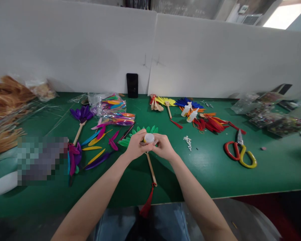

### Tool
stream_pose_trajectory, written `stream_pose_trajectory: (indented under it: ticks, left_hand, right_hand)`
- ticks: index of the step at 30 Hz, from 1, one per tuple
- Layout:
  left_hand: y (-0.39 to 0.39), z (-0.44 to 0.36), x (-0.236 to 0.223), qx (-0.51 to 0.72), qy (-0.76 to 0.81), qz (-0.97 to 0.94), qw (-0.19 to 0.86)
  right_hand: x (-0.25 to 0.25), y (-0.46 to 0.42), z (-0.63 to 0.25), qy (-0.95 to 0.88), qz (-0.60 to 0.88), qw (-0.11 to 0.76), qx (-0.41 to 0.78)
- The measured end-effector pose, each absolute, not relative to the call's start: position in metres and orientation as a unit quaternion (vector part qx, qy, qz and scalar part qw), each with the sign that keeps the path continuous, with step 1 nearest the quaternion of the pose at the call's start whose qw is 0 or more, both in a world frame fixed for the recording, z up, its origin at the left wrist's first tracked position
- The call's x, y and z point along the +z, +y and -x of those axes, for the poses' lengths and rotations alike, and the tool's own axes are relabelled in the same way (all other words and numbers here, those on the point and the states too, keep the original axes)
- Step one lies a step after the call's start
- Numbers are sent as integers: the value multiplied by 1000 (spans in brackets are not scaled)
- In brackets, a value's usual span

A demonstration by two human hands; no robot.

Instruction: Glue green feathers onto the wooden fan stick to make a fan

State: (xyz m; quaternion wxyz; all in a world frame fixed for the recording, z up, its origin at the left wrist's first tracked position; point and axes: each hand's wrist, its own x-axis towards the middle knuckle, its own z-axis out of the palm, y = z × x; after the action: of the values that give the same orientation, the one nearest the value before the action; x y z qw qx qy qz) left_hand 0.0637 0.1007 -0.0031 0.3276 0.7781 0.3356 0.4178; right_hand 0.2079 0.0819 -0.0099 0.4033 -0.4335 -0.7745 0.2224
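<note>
My left hand (136, 144) is closed around a small white glue bottle (149, 137), whose round end faces up at me. At the bottle's right side, the bent fingers of my right hand (164, 145) press against it. Under both hands lies a fan of green feathers (125, 143), partly hidden by them. Its light wooden handle (151, 167) points toward me, and a red tassel (147, 204) hangs from it over the table's front edge. The bottle's lower end is out of sight between my fingers.
Left: a purple feather fan (82, 115), loose feathers (96, 154), bagged feathers (115, 110). Behind: a phone (132, 85), a yellow fan (165, 101), two glue bottles (192, 115). Right: white beads (187, 142), red feathers (214, 124), scissors (240, 147), bagged beads (286, 125).
</note>
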Motion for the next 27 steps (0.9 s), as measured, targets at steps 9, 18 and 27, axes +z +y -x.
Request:
stream_pose_trajectory:
  ticks: [9,18,27]
  left_hand:
    - [100,-60,4,409,332,-796,298]
    - [104,-53,2,308,373,-851,204]
    - [108,-43,11,261,374,-860,228]
  right_hand:
    - [-9,81,-208,-775,424,412,225]
    - [-2,78,-210,-786,486,355,140]
    - [-7,80,-212,-754,477,421,166]
